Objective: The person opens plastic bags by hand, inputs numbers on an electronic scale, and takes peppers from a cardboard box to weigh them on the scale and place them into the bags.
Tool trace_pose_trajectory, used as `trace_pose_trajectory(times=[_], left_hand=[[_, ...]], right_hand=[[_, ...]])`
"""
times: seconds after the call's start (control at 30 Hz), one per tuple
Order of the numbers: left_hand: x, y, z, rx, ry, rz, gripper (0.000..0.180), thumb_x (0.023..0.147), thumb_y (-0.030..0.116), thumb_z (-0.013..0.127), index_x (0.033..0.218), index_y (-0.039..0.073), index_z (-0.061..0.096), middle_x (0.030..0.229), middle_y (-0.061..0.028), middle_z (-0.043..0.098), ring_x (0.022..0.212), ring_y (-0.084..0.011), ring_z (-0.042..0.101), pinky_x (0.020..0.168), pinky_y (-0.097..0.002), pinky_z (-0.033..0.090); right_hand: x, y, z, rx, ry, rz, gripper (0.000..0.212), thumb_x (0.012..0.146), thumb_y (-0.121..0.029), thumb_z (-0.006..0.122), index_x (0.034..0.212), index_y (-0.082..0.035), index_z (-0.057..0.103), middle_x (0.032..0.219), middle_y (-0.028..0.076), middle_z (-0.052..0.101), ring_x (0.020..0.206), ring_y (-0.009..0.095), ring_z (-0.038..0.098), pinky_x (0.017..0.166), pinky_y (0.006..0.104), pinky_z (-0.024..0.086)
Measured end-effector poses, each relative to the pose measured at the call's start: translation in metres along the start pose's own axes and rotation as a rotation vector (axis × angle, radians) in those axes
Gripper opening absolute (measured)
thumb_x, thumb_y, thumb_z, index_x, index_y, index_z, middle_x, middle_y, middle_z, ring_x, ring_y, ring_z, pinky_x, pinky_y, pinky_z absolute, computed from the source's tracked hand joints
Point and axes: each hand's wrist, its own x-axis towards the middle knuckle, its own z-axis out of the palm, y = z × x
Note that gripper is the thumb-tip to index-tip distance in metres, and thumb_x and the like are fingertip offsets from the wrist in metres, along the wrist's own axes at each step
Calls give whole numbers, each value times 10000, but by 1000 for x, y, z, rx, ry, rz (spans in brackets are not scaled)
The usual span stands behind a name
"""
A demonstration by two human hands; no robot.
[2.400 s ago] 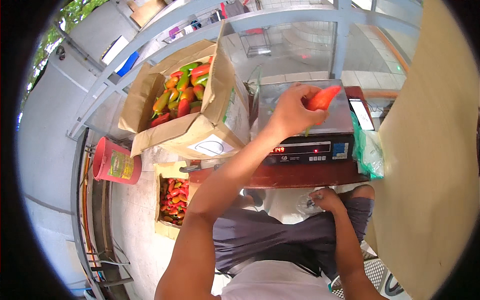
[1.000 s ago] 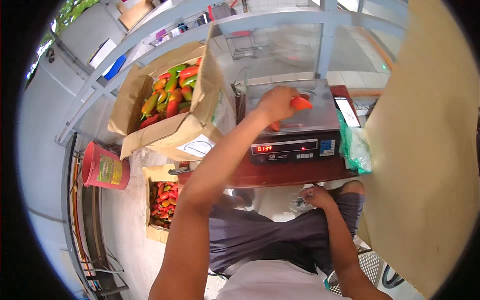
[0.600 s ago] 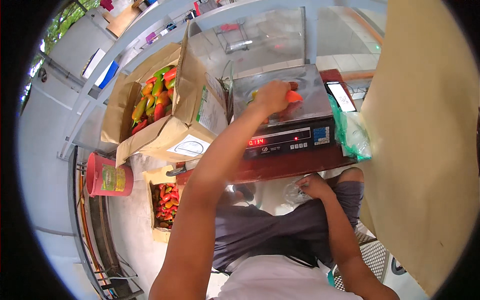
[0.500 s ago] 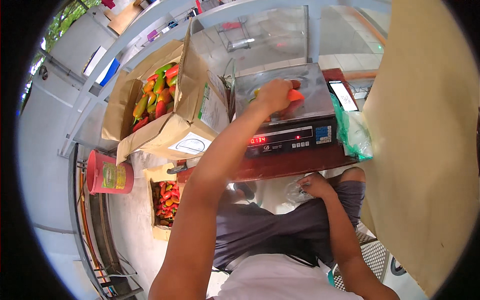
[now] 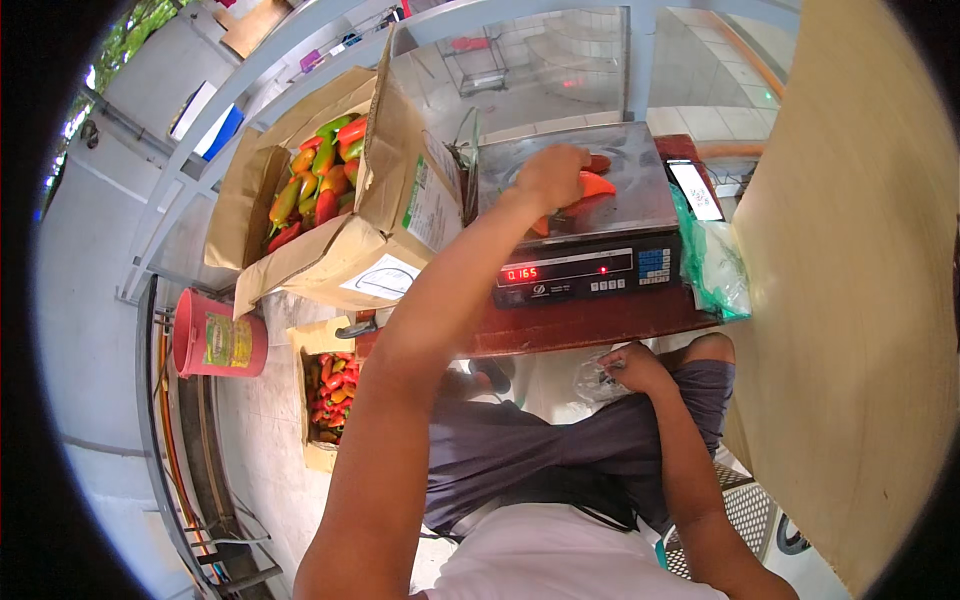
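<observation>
Over the steel pan (image 5: 640, 150) of a digital weighing scale (image 5: 580, 276), my left hand (image 5: 552, 178) curls downward among a few long peppers. A bright red pepper (image 5: 598, 185) shows beside its fingers, and a darker red one (image 5: 599, 163) lies just beyond. Part of an orange pepper (image 5: 541, 226) peeks out below the wrist. The hand's back hides whatever its fingers grip. By my knee, under the table edge, my right hand (image 5: 636, 367) is closed on a clear plastic bag (image 5: 597, 380). The scale's red display is lit.
An open cardboard box (image 5: 300, 262) of red, orange and green peppers stands left of the scale. A knife handle (image 5: 356, 329) juts from the table edge. Lower left are another box of peppers (image 5: 335, 398) and a red bucket (image 5: 225, 338). A phone (image 5: 694, 190) and plastic bags (image 5: 716, 262) lie right.
The scale's reading has changed. More of the bright red pepper shows beside my left hand, which stays over the pan. My right hand keeps the bag in the same place.
</observation>
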Motion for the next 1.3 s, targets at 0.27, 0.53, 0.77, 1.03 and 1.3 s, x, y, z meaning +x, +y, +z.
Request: trace_pose_trajectory(times=[0.27,0.53,0.77,1.03,1.3], left_hand=[[4,-4,-11,68,1,-20,390,774,143,730,1155,60,723,1071,-178,740,1076,-377,690,925,-472,547],[5,2,-19,97,-39,-40,381,787,151,725,1160,73,723,1077,-178,742,1067,-375,694,918,-468,550],[6,1,-21,128,-58,-39,369,800,155,717,1162,82,728,1084,-180,744,1068,-377,695,920,-470,552],[7,-1,-20,118,-53,-40,373,797,160,716,1161,82,729,1088,-190,740,1074,-382,693,928,-470,553],[7,-4,-19,139,-49,-37,365,801,157,709,1159,84,731,1096,-198,737,1077,-385,691,936,-475,550]], right_hand=[[2,7,2,1,22,3,269,867,-213,745,1115,-132,807,1110,172,768,1024,309,732,941,395,548],[4,14,4,0,14,-6,274,864,-198,741,1118,-115,802,1109,163,771,1007,303,741,925,382,558],[4,11,5,25,30,-28,271,871,-171,737,1124,-95,797,1117,157,772,1036,290,741,937,370,558],[4,10,3,9,18,-22,264,874,-175,738,1118,-96,799,1109,155,775,1034,284,744,945,362,554],[2,7,3,30,24,-20,254,875,-176,737,1107,-97,802,1096,151,778,1023,273,747,942,356,554]])
